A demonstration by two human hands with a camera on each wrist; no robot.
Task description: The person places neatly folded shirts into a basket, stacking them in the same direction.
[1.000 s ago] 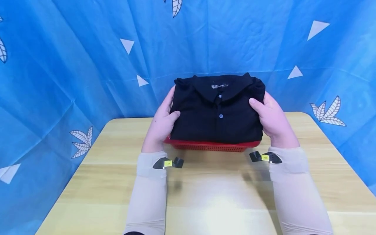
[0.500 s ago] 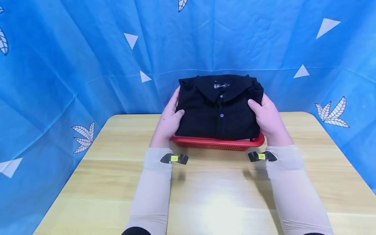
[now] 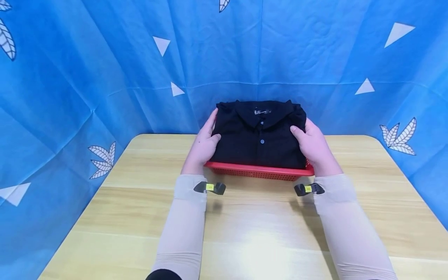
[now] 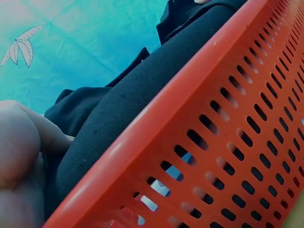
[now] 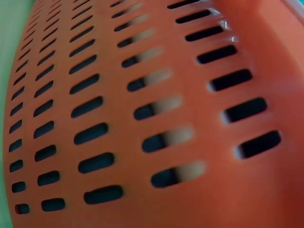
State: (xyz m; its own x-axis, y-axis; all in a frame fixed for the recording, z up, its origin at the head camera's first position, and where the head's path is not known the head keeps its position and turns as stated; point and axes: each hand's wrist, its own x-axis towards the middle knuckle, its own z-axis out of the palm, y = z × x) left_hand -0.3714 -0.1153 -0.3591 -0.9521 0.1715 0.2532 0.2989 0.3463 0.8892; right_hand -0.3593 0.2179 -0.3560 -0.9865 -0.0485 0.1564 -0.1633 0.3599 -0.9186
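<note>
A folded black polo shirt (image 3: pixel 241 142), collar toward the back and two buttons showing, lies in a red slotted plastic basket (image 3: pixel 259 171). My left hand (image 3: pixel 203 147) grips the shirt's left side, thumb on top and fingers along the edge. On the opposite side my right hand (image 3: pixel 314 148) holds it the same way, the fingers mostly hidden. From the left wrist, the dark shirt cloth (image 4: pixel 128 95) shows above the basket's slotted wall (image 4: pixel 247 123), beside part of the left hand (image 4: pixel 23 142). The red basket wall (image 5: pixel 133 114) fills the right wrist view and hides the right hand.
The basket stands near the back edge of a light wooden table (image 3: pixel 140 217). Behind it hangs a blue curtain (image 3: pixel 280 50) with white triangles and leaf prints. Both wrists wear small black cameras on straps.
Both hands have lowered the shirt, which now sits deeper in the basket, with more of the red front rim showing. The hands have come slightly closer together, still gripping the shirt.
</note>
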